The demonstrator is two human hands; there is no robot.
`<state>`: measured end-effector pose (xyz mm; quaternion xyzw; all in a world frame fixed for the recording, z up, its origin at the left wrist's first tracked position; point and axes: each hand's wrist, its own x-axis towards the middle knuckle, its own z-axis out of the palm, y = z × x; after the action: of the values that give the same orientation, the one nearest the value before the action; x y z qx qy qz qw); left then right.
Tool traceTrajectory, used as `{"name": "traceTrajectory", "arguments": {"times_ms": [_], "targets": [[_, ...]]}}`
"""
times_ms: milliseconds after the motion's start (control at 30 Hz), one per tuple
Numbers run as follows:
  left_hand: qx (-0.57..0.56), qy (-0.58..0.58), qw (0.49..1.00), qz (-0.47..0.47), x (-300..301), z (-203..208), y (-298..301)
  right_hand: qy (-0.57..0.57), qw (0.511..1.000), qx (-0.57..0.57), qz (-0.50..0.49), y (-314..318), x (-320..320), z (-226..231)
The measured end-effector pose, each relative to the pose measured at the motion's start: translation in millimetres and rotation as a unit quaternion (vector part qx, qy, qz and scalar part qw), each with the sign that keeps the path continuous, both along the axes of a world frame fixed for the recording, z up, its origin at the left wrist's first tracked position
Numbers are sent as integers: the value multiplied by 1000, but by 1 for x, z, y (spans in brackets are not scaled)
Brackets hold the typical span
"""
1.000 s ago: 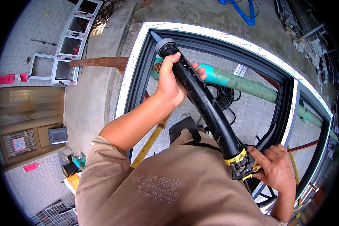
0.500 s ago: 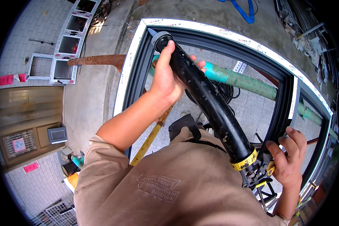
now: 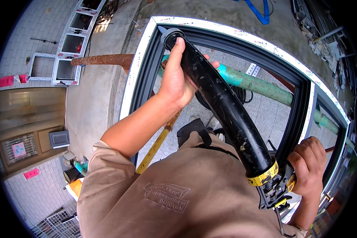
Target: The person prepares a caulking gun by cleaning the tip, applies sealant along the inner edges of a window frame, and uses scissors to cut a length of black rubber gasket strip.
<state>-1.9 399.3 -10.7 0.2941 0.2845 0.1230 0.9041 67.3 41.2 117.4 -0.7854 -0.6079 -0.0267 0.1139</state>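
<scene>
A long black caulking gun runs slantwise in front of me, its barrel scuffed, with a yellow collar at the lower right end. My left hand wraps the barrel near its front cap, thumb lying along the top. The grey nozzle points at the far left inner corner of a dark window frame edged with white protective film. At the trigger end, my right hand is closed round the handle, fingers curled. Part of the handle is hidden behind that hand.
Beneath the frame runs a green pipe, with a rusty pipe jutting left and a yellow leg below. A coiled black hose lies on the paving. White-filmed frames lean at the left wall; a blue strap lies beyond.
My right hand's fingers have gone from partly lifted to curled round the handle. The gun's rear end has shifted slightly right and down, and its nozzle slightly up.
</scene>
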Motion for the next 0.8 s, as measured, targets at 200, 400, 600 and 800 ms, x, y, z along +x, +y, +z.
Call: {"name": "traceTrajectory", "arguments": {"times_ms": [200, 400, 600, 800], "targets": [[-1, 6, 1000, 13, -2, -1, -1, -11, 1000, -1, 1, -1, 0, -6], [-24, 2, 1000, 10, 1, -7, -1, -41, 999, -19, 12, -5, -2, -12], [-36, -11, 999, 4, 1, -13, 2, -61, 997, -35, 8, -5, -6, -12], [-82, -37, 996, 6, 3, -22, 5, -141, 989, -46, 4, -10, -12, -17]]}}
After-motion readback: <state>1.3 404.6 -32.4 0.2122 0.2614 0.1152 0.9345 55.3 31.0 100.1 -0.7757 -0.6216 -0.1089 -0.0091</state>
